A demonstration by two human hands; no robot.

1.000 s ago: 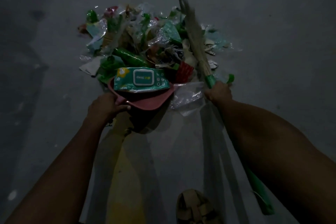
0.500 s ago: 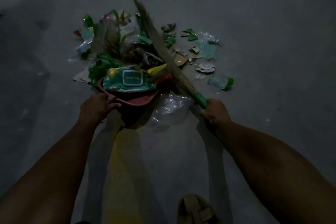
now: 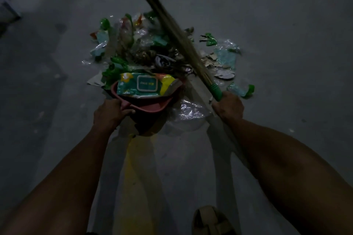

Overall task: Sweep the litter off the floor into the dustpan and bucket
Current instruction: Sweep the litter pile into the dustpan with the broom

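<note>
grey concrete floor (image 3: 286,15) fills the dim view, with a faded yellow painted stripe (image 3: 139,168) running toward the camera between the person's two forearms. on it stands a pink dustpan (image 3: 147,104), its mouth turned away from the person and toward a heap of litter (image 3: 137,47). the left hand (image 3: 109,113) has its fingers curled round the dustpan's handle at the near left corner of the pan. a teal and yellow wet-wipes packet (image 3: 147,84) lies across the pan's mouth, partly inside it. the right hand (image 3: 228,107) is wrapped round the green handle (image 3: 215,91) of a straw broom (image 3: 172,30), gripping it just below the point where the bristles are bound. the broom slants up and to the left from that hand, its bristles crossing over the right part of the heap; the far tip is blurred, and whether it touches the floor cannot be told. the heap lies just beyond the dustpan and is made of green wrappers, clear plastic and torn paper. more scraps lie apart to the right of the broom: a green wrapper piece (image 3: 210,39), a bluish clear bag (image 3: 226,56), pale paper bits (image 3: 224,75) and a crumpled plastic piece with a green end (image 3: 241,89). a clear plastic sheet (image 3: 189,110) lies flat on the floor between the dustpan and the right hand. a sandalled foot (image 3: 212,221) shows at the bottom edge. no bucket can be made out.
</note>
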